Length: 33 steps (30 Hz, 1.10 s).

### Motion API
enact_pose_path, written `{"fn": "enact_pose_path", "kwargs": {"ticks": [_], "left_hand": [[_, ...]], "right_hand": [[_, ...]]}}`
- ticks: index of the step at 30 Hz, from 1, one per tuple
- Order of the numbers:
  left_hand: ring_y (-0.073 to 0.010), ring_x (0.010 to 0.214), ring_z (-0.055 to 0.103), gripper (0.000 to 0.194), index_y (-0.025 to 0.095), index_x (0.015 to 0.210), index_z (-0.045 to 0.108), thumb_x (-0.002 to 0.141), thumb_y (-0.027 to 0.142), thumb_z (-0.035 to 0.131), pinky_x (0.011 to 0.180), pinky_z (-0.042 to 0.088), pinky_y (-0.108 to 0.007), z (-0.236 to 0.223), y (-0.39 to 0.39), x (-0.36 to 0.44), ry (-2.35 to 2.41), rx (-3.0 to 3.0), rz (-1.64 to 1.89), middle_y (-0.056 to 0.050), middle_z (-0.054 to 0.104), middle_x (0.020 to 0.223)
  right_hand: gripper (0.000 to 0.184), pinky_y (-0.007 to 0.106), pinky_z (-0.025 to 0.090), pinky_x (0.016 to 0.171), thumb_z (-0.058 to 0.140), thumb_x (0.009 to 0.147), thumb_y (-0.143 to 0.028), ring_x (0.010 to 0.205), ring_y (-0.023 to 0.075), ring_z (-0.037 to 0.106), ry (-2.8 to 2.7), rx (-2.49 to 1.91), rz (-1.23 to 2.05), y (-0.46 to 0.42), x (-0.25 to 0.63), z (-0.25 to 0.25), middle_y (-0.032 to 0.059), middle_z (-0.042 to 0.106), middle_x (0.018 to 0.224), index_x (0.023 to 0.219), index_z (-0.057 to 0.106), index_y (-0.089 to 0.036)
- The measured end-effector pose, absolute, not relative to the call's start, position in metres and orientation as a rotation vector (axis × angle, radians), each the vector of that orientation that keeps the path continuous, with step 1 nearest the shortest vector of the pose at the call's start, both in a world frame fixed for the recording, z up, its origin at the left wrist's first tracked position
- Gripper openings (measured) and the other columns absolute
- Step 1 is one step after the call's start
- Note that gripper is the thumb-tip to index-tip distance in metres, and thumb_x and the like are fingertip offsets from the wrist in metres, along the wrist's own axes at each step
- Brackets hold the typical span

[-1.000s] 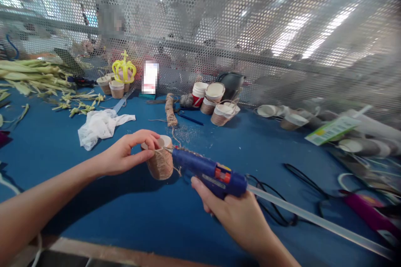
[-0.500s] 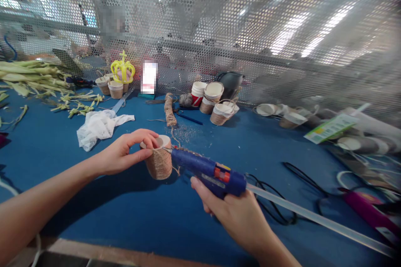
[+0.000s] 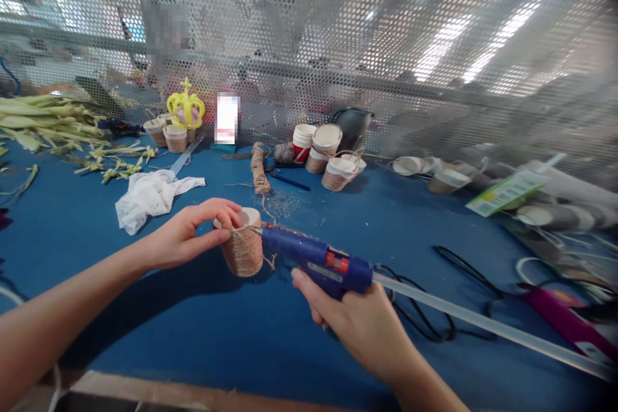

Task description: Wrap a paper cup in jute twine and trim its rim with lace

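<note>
I've got the twine-wrapped cup (image 3: 243, 250) near mid-table, a bit toward 9 o'clock of centre, standing on the blue table (image 3: 203, 328). Left hand (image 3: 193, 235) is pinched on its rim, thumb and fingers closed on the cup at the 10 o'clock edge. Right hand (image 3: 360, 322) is clamped round the grip of the blue glue gun (image 3: 316, 261), nozzle touching the cup's upper wall at 3 o'clock, right where a strand of twine (image 3: 268, 209) comes off toward the spool (image 3: 259, 167) at 12 o'clock. A clear glue stick (image 3: 483, 328) trails out the gun's back toward 4 o'clock.

Progress, my read: wrap looks approx done, cord covers the wall from base up to just under the rim, only a thin white band of paper showing at top. Left to do, I'd judge: glue the last turn or two, then cut the strand still tied to the spool. Finished wrapped cups (image 3: 338, 170) sit at 1 o'clock, bare cups (image 3: 303, 141) beside them, so this is one of a batch
</note>
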<state>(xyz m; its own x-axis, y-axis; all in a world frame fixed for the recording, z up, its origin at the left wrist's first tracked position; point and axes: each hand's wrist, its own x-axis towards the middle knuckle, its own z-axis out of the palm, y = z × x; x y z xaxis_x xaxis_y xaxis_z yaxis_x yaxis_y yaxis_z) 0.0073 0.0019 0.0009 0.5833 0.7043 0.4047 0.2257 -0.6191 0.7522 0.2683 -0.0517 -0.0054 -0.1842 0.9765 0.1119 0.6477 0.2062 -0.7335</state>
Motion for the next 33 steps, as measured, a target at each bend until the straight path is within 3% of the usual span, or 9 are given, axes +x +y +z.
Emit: {"fn": "enact_pose_path", "kwargs": {"ticks": [3,7,20,25,33], "left_hand": [[-0.0198,0.112,0.047,0.011,0.016,0.082,0.052,0.089,0.019,0.043,0.093,0.039,-0.034,0.000,0.003,0.007,0.738,2.162,0.939,-0.008,0.059,0.101],[-0.0192,0.113,0.047,0.010,0.017,0.083,0.052,0.088,0.017,0.043,0.095,0.038,-0.035,0.001,0.004,0.006,0.714,2.185,0.929,-0.008,0.059,0.101],[-0.0208,0.117,0.044,0.013,0.018,0.083,0.050,0.090,0.023,0.041,0.098,0.036,-0.041,0.003,0.005,0.004,0.706,2.179,0.882,-0.008,0.060,0.108],[-0.0200,0.117,0.044,0.012,0.018,0.083,0.050,0.090,0.021,0.041,0.098,0.036,-0.040,0.003,0.005,0.004,0.692,2.184,0.875,-0.008,0.061,0.107],[-0.0207,0.116,0.045,0.013,0.018,0.082,0.050,0.090,0.023,0.041,0.098,0.036,-0.041,0.003,0.006,0.003,0.716,2.198,0.867,-0.008,0.061,0.107]], "right_hand": [[0.026,0.023,0.044,0.040,0.056,0.075,-0.036,0.036,0.0119,0.053,-1.913,-1.500,0.749,-0.049,0.269,-0.003,-0.0027,0.055,0.039,0.055,0.062,-0.021],[0.034,0.022,0.046,0.041,0.055,0.076,-0.036,0.039,0.0118,0.055,-1.878,-1.524,0.760,-0.050,0.266,0.003,-0.0013,0.057,0.041,0.046,0.054,-0.020],[0.031,0.021,0.037,0.031,0.053,0.074,-0.042,0.028,0.0093,0.043,-1.699,-1.570,0.840,-0.046,0.257,0.013,-0.0045,0.046,0.032,0.053,0.053,-0.018],[0.035,0.022,0.043,0.037,0.054,0.074,-0.042,0.035,0.0120,0.052,-1.709,-1.568,0.861,-0.048,0.256,0.011,-0.0027,0.049,0.034,0.048,0.049,-0.020],[0.031,0.021,0.039,0.033,0.053,0.075,-0.040,0.030,0.0094,0.045,-1.692,-1.600,0.876,-0.046,0.256,0.018,-0.0039,0.047,0.034,0.054,0.054,-0.018]]}}
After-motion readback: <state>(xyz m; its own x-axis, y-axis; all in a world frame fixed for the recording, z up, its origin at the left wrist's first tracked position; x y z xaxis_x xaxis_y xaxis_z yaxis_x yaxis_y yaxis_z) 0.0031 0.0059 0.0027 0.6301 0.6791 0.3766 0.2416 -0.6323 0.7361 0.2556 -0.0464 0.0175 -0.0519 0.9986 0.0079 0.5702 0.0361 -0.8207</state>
